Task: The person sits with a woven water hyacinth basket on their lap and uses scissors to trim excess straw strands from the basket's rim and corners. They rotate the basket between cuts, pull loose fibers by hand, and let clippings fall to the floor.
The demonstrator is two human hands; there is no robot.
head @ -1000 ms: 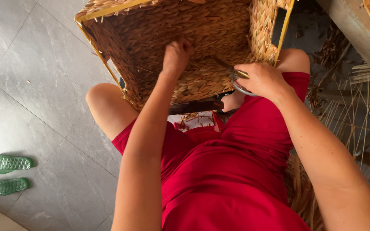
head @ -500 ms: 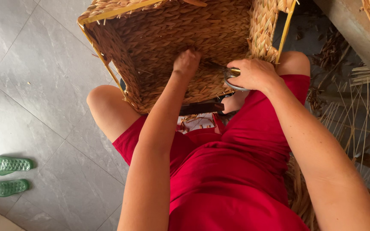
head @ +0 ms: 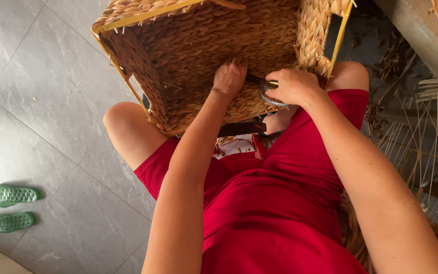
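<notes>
A woven straw basket (head: pixel 188 56) with a yellow metal frame rests tipped on my knees, its bottom facing me. My left hand (head: pixel 229 77) presses its fingertips against the woven bottom. Beside it, my right hand (head: pixel 294 86) is closed around a pair of metal scissors (head: pixel 267 91), whose tip lies against the weave just right of my left hand. I sit in a red dress (head: pixel 275 203).
Grey floor tiles (head: pixel 41 101) lie to the left, with a pair of green sandals (head: pixel 8 208) at the lower left. Loose straw stalks and scraps (head: pixel 416 132) litter the floor on the right. A pale beam (head: pixel 422 35) runs across the top right.
Both hands have shifted slightly leftward along the basket bottom, and the right hand with the scissors has closed in on the left hand.
</notes>
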